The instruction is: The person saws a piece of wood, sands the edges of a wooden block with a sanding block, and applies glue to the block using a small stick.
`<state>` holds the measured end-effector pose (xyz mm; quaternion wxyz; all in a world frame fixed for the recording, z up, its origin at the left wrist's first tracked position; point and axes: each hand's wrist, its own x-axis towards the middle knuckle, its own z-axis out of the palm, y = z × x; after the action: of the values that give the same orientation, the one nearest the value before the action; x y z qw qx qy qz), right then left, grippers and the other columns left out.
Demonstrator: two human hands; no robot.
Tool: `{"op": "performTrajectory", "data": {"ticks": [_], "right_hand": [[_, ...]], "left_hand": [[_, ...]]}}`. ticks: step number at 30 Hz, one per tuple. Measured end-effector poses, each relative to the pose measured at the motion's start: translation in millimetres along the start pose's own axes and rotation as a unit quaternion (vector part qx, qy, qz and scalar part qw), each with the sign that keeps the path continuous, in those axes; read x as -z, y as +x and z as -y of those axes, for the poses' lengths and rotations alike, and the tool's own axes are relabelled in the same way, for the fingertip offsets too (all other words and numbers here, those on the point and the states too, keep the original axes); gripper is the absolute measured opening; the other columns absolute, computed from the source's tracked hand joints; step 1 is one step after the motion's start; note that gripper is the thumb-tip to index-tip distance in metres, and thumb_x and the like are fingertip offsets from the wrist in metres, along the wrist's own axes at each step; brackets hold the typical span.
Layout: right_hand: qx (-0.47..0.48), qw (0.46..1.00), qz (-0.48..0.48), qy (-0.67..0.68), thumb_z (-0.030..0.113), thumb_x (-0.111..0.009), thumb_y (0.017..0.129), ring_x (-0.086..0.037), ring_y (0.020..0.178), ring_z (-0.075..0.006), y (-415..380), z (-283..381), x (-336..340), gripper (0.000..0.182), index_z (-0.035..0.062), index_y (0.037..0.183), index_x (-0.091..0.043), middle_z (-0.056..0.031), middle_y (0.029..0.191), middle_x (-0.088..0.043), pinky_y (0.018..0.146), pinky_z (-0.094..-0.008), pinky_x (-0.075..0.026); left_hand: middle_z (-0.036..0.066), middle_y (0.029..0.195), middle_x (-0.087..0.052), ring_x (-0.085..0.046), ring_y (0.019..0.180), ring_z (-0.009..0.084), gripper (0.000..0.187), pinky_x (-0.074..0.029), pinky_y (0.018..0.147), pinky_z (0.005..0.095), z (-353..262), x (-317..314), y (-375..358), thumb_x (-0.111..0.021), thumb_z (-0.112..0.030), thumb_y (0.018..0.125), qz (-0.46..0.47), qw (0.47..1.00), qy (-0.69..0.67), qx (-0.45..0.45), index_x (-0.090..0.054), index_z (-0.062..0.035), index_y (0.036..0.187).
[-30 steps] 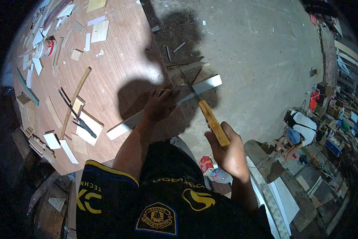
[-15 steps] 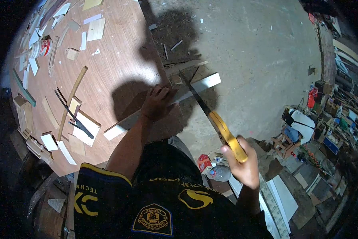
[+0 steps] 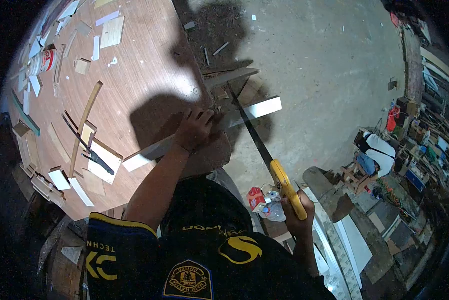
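Note:
A long pale board lies across the corner of the wooden table, one end sticking out over the floor. My left hand presses on the board near the table's edge, its fingers bent over it. Wrapped round the yellow handle of a handsaw is my right hand. The dark saw blade slants up and left, across the overhanging part of the board just beyond the table edge. Shadow covers the board around my left hand.
Pliers-like black tool, a curved wooden strip, wood offcuts and a labelled tub lie on the table's left. A red box and plastic bottle stand below right. Scrap wood and a person are at the right.
My right hand and the saw have moved down and slightly left in the view, drawing the blade back along the board. My left hand stays on the board. The view has shifted slightly.

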<state>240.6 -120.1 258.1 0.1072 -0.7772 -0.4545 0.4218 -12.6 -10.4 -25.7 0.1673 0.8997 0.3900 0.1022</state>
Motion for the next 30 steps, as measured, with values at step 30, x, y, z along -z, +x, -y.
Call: {"op": "performTrajectory", "data": {"ticks": [30], "right_hand": [[-0.089, 0.994, 0.046, 0.044, 0.019, -0.071, 0.086, -0.06, 0.065, -0.0138, 29.8, 64.3, 28.0, 0.02, 0.0026, 0.081, -0.061, -0.0072, 0.07, -0.063, 0.06, -0.028, -0.046]], "left_hand": [[0.012, 0.108, -0.053, -0.052, 0.103, 0.0344, 0.058, -0.047, 0.087, 0.0476, -3.6, 31.8, 20.9, -0.071, -0.033, 0.076, -0.039, 0.992, -0.101, 0.058, -0.054, -0.0142, 0.128]]}}
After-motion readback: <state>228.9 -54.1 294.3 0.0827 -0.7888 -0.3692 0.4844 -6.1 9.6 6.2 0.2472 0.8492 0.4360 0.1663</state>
